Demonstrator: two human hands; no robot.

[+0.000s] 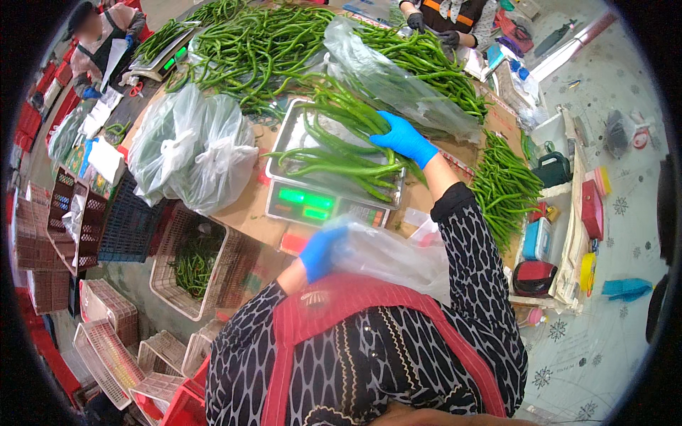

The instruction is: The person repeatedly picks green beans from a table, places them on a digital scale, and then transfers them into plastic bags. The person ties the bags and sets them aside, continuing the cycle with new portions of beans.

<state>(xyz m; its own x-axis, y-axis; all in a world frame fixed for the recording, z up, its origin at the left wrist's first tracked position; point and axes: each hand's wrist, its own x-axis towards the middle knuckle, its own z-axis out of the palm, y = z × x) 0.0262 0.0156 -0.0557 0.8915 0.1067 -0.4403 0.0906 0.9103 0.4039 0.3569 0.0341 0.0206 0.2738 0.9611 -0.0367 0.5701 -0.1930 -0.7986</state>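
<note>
Long green chili peppers [341, 144] lie across the metal pan of a digital scale [292, 114], several of them sticking out past its rim. My right hand [406, 139], in a blue glove, grips a bunch of these peppers at the pan's right side. Below the scale's lit green display, my left hand [324, 253], also gloved in blue, holds the edge of a clear plastic bag [391, 255] close to my apron. That hand is blurred, and its fingertips are partly hidden by the bag.
A large pepper heap [261, 48] covers the table's far side, with a plastic sheet [383, 69] over part. Tied bags [186, 149] stand left of the scale; loose peppers [503, 181] lie right. Plastic crates [186, 261] stand lower left. Two co-workers [104, 40] are across the table.
</note>
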